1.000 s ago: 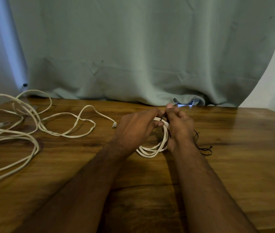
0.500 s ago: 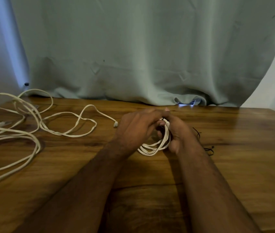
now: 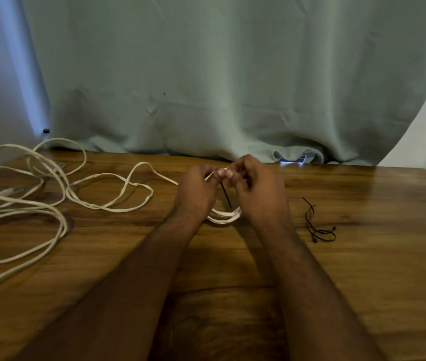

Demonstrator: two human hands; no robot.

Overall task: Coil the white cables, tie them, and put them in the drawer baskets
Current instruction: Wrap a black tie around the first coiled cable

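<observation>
coil is light, limp and springy; left hand pinches its top strands, right hand pinches a thin black tie there. grip where strands bunch.

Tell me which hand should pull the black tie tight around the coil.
Probably the right hand: the black tie hangs beside its fingers, while the left hand pinches the coiled white cable.

Two bare forearms reach in from the bottom edge, no sleeves, no watch or bands at the wrists; left hand and right hand ungloved, no rings visible, short pale fingernails catching the light
</observation>
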